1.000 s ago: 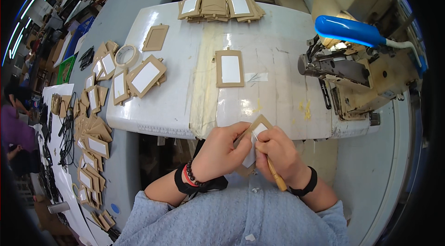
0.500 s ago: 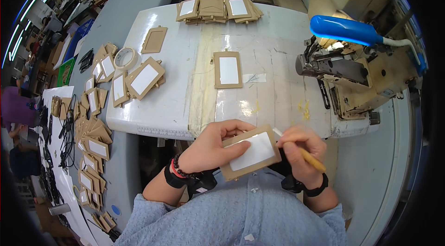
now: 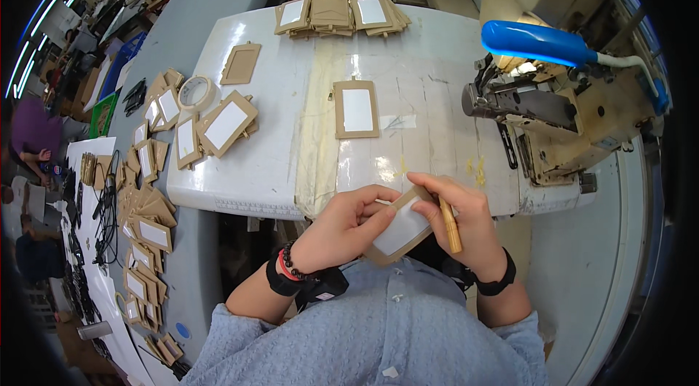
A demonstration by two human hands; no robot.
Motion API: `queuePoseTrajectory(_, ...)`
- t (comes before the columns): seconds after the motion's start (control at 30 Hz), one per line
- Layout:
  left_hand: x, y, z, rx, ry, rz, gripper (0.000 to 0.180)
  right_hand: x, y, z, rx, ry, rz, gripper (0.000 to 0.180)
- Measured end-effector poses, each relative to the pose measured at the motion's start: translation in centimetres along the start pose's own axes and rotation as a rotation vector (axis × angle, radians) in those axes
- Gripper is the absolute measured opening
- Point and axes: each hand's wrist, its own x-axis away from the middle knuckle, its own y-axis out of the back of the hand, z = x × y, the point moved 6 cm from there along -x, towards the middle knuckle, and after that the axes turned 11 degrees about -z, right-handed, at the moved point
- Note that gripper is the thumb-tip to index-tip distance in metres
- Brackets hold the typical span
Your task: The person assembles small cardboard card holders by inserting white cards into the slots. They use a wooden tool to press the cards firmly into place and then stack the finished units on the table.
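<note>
My left hand (image 3: 336, 232) is closed on a tan card holder (image 3: 400, 232) with a white panel, held tilted in front of my shirt at the table's near edge. My right hand (image 3: 470, 220) pinches the upper right edge of that holder, thumb on the white face. A tool with a yellowish wooden handle (image 3: 450, 226) is tucked in the right hand's fingers, handle end pointing down; its tip is hidden. Beyond the hands, another tan card holder with a white panel (image 3: 357, 110) lies flat on the white table (image 3: 277, 168).
A sewing machine (image 3: 561, 117) with a blue-topped lamp (image 3: 535, 42) stands at right. Stacked card holders (image 3: 331, 11) sit at the table's far edge. A tape roll (image 3: 196, 93) and more holders (image 3: 226, 124) lie at left. Scattered holders (image 3: 149, 204) cover the side table. People work far left.
My right hand has moved up and left onto the card holder's edge and grips it. The tool has turned, its handle now pointing more steeply down. The holder has tilted further.
</note>
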Motion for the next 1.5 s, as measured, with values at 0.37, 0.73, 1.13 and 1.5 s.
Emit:
queuePoseTrajectory(0.37,-0.5,-0.4,1.1,0.224,0.016,-0.143,0.046,2.6,0.0,-0.7,-0.564,-0.354,-0.137,0.023)
queuePoseTrajectory(0.73,-1.5,0.0,0.9,0.749,-0.156,-0.251,0.057,2.9,-1.3,-2.0,-0.244,-0.206,-0.373,0.014)
queuePoseTrajectory(1.13,-1.0,0.6,2.2,0.197,0.223,0.044,0.045,-1.8,1.2,-0.4,0.038,0.121,-0.113,0.022)
queuePoseTrajectory(1.5,0.1,0.7,4.2,0.665,0.202,0.04,0.048,3.9,-0.8,-1.9,-0.563,-0.061,-0.007,0.03)
